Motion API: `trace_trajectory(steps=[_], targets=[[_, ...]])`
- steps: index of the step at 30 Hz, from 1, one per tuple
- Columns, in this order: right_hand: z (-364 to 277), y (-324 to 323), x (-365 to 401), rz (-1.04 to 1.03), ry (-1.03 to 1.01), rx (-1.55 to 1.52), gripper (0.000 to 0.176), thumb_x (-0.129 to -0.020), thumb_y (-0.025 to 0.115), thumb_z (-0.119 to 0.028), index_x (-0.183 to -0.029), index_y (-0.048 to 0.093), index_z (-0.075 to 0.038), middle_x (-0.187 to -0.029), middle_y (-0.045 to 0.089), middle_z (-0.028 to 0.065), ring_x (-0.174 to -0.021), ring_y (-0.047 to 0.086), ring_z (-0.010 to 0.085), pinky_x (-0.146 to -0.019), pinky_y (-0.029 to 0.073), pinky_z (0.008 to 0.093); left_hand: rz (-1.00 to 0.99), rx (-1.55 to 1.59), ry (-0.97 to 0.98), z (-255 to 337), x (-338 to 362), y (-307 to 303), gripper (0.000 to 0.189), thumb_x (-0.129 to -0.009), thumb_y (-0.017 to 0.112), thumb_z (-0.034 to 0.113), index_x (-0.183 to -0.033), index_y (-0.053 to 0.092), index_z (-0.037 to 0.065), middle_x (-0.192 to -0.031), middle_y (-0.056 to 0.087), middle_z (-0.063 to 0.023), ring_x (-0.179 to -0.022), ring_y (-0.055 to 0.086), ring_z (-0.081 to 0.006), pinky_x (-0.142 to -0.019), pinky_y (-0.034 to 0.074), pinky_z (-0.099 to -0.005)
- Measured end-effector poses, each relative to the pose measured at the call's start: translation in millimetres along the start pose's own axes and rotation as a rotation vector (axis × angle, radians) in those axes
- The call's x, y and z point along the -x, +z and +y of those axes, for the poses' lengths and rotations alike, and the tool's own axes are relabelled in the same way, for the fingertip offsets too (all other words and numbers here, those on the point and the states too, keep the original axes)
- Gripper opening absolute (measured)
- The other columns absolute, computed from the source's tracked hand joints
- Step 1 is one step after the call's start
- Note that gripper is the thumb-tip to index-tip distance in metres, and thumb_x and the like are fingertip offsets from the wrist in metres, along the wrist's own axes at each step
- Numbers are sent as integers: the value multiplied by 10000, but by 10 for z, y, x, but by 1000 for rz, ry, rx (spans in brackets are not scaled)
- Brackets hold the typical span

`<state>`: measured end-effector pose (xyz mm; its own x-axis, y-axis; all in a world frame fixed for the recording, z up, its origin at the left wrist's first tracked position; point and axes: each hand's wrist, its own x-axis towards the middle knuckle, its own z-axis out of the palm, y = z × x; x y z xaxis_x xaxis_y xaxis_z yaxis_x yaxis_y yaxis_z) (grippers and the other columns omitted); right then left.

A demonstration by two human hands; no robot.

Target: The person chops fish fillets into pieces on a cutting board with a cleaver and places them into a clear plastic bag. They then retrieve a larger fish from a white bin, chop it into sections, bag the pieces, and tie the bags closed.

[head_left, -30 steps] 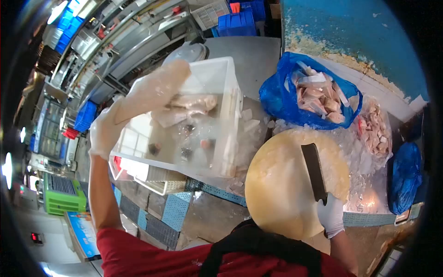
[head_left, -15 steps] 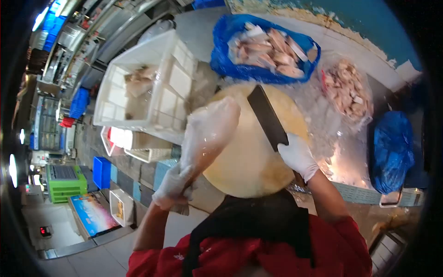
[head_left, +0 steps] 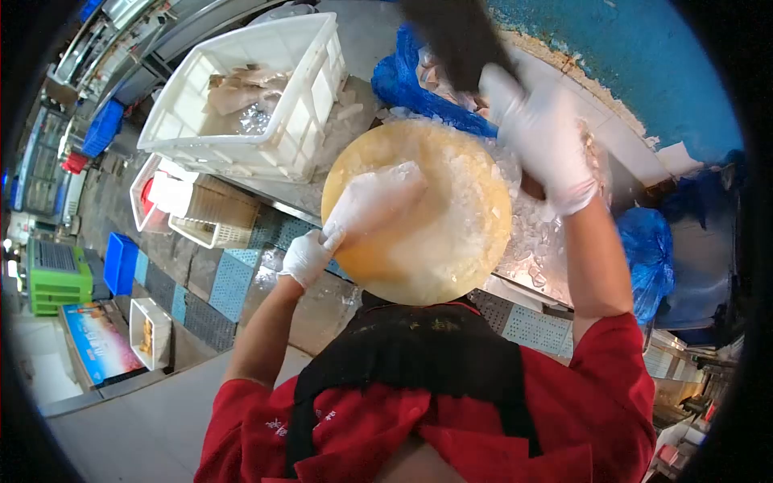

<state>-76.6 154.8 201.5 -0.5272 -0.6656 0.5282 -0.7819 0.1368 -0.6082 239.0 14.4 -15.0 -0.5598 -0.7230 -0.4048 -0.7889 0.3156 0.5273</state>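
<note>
A: Right, left hand (head_left: 310, 256) first. What is it on?
B: Gloved. Fingers clamped round the near end of the fish (head_left: 377, 200). The fish is a pale, frosted slab lying flat on the board (head_left: 451, 258), far end pointing toward the board's middle.
A: Board?
B: Round, yellowish, at the counter edge just in front of the person. Ice (head_left: 475, 185) chips lie over its right half and on the counter beside it.
A: Right hand (head_left: 546, 137)?
B: Gloved too, held high over the board's far right edge. Fingers closed tight on the cleaver (head_left: 457, 36), handle hidden in the fist. Blade is dark and blurred, angled up toward the top of the view, well apart from the fish.
A: Surroundings?
B: White crate (head_left: 314, 80) left of the board; touching it or just beside it, cannot tell. A few frozen pieces (head_left: 235, 87) in its far corner. Blue bag (head_left: 407, 88) behind the board, partly hidden by cleaver and right hand; contents hard to make out. Second blue bag (head_left: 648, 258) far right, near the right forearm. Baskets (head_left: 211, 221) sit lower down, below the crate.
</note>
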Motion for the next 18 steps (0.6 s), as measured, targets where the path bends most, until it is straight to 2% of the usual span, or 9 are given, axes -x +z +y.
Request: trace_trajectory(steps=[1,4,6,7,8,10,11,17,18], targets=[[-332,-142,-216,200,-224,0,313,-928,625,-248,-809,622,41,-643,559,54,-625,522,101,-564,448,308,-1,-12,14,-4,-14,-13,681,-892,582,644,-886,666,-32,-849,674,-301,-881,665,-461,-773,512,-507],[-810,-116,-507,468,-282,-234,245,-962,597,-215,-792,661,-50,-560,553,11,-473,508,102,-476,401,283,51,-43,60,-64,-41,15,669,-880,601,642,-884,666,-23,-837,674,-294,-872,663,-460,-766,512,-504],[-570,-75,-521,303,-195,-244,257,-1011,536,-165,-822,620,-13,-705,636,69,-564,563,152,-517,435,281,61,-49,66,-40,-34,5,677,-876,599,652,-893,659,-22,-834,680,-281,-860,668,-449,-765,512,-494],[-357,198,-214,201,-89,-93,227,-988,546,-199,-912,626,-2,-798,642,131,-680,583,228,-616,452,334,51,-31,57,-25,-2,-15,677,-876,599,652,-893,659,-22,-834,680,-281,-860,668,-449,-765,512,-494],[-3,570,244,-2,42,165,258,-965,555,-234,-1001,632,10,-891,647,193,-797,604,304,-714,469,388,28,-36,30,-9,16,-54,685,-874,595,660,-895,659,-22,-841,682,-280,-866,670,-444,-771,511,-490],[843,1287,1224,-693,166,548,431,-919,574,-303,-1181,644,32,-1078,659,317,-1030,645,457,-912,502,495,27,-19,2,23,-31,-6,694,-872,591,668,-896,659,-22,-848,684,-278,-872,672,-438,-776,509,-487],[592,1089,1122,-824,556,329,381,-928,527,-293,-1103,638,27,-1017,660,320,-1012,631,468,-910,492,529,8,-18,-1,8,-3,1,702,-868,588,676,-893,660,-22,-859,685,-279,-883,673,-435,-783,509,-483],[659,939,1232,-812,471,352,369,-918,516,-292,-1087,640,12,-1042,666,295,-996,646,445,-910,496,508,13,1,-7,47,54,-92,699,-869,596,658,-925,683,-33,-893,693,-275,-904,676,-427,-798,514,-464],[673,832,1248,-845,554,367,374,-904,528,-304,-1091,643,-1,-1040,671,277,-983,652,436,-906,499,502,33,-4,-6,51,55,-94,684,-871,607,639,-941,689,-37,-899,695,-271,-903,678,-421,-800,516,-457]])
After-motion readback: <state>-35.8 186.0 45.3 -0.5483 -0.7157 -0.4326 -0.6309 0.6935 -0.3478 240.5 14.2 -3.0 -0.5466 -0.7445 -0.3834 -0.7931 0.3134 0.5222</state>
